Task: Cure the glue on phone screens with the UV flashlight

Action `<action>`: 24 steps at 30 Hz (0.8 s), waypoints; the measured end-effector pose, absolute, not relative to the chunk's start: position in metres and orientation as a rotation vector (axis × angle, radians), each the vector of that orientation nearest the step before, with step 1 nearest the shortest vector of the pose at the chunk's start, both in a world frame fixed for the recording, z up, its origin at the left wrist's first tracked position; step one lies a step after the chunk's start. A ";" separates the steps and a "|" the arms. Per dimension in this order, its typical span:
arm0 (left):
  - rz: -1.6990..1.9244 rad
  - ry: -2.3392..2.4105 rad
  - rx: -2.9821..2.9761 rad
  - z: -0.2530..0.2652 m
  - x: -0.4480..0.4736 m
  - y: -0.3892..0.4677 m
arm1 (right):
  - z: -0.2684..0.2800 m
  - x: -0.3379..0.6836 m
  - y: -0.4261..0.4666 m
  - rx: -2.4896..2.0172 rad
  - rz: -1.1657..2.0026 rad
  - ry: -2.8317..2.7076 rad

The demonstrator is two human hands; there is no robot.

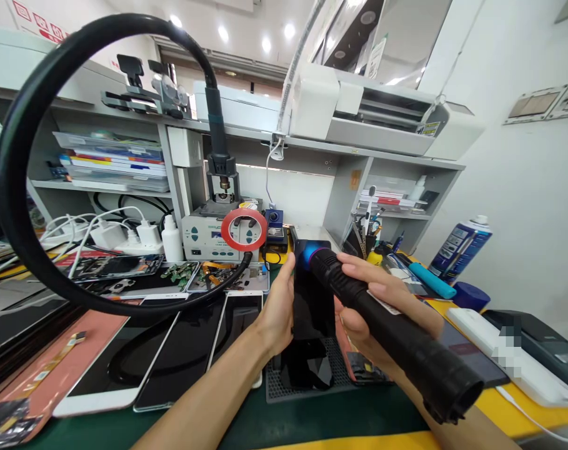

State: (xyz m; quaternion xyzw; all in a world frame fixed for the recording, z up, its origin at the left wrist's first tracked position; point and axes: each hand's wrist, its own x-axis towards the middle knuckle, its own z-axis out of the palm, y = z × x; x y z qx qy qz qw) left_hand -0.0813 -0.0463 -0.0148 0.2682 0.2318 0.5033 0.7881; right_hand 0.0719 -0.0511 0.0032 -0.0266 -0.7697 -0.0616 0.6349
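Note:
My left hand [278, 309] grips a black phone screen [314, 303] by its left edge, with the thumb along the side and the other fingers hidden behind it. The screen is tilted up toward me. My right hand [382, 284] is wrapped round a black flashlight [396, 331]. The flashlight's head is close to the upper part of the screen and casts a blue-violet glow there. I cannot tell whether it touches. Below the held screen, a dark glossy panel [307, 365] lies on a grey textured mat [277, 390].
Several phones, one white-edged [119, 369], lie on the left. A hose [16, 162] loops above them from a rework station [202, 234] with a red tape roll [224, 234]. On the right stand a spray can [459, 250] and a white power strip [487, 350].

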 end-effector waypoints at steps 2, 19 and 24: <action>1.084 0.508 0.565 -0.014 -0.082 -0.047 | 0.002 0.071 -0.052 -0.067 -0.137 -1.792; 1.165 0.428 0.557 -0.014 -0.079 -0.049 | -0.004 0.061 -0.056 -0.045 -0.260 -1.874; 1.147 0.463 0.545 -0.012 -0.080 -0.049 | -0.006 0.059 -0.055 -0.034 -0.225 -1.857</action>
